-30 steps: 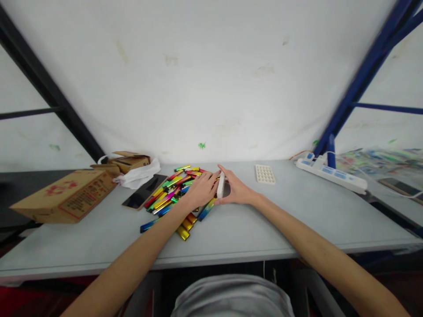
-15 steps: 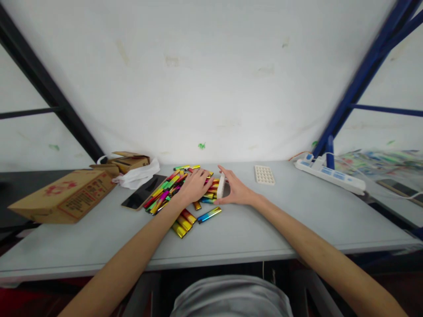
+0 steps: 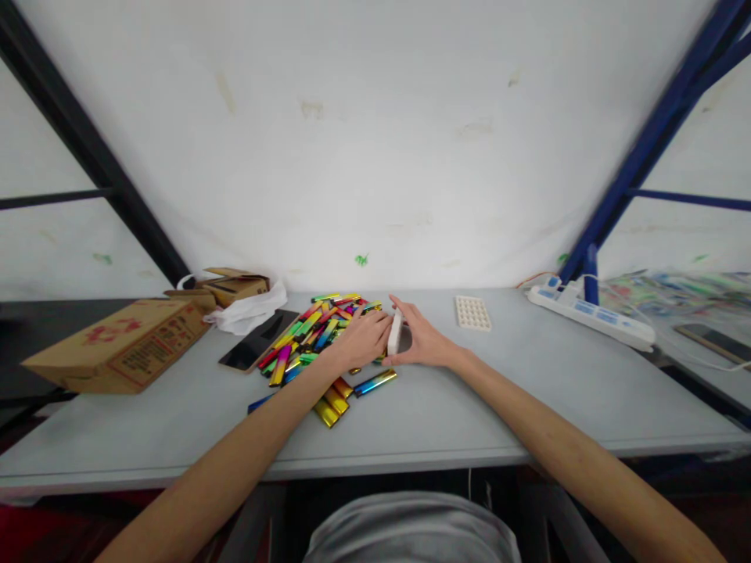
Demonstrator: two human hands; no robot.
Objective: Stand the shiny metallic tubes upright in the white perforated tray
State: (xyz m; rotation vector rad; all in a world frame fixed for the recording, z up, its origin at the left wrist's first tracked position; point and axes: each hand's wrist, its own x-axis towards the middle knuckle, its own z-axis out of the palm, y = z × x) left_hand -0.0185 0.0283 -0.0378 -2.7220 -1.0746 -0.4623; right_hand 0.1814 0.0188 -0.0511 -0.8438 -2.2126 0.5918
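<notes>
A small white tray (image 3: 395, 335) stands on its edge in the middle of the table. My right hand (image 3: 423, 338) grips it from the right, thumb on the near end and fingers on the far end. My left hand (image 3: 367, 338) is at the tray's left side, palm down with fingers together and bent; what lies under them is hidden. A heap of shiny lighters (image 3: 310, 328), in red, gold, green, blue and purple, spreads to the left, partly under my left hand and forearm. A blue-and-gold lighter (image 3: 375, 382) lies apart, just in front of my hands.
Another white tray with round holes (image 3: 472, 313) lies flat to the right. A white power strip (image 3: 592, 314) is farther right. On the left are a dark phone (image 3: 252, 348), a white plastic bag (image 3: 249, 309) and cardboard boxes (image 3: 123, 344). A wall stands behind the table.
My left hand has moved right and nearer, up against the tray, uncovering more of the heap's lighters. My right hand still holds the tray in about the same place.
</notes>
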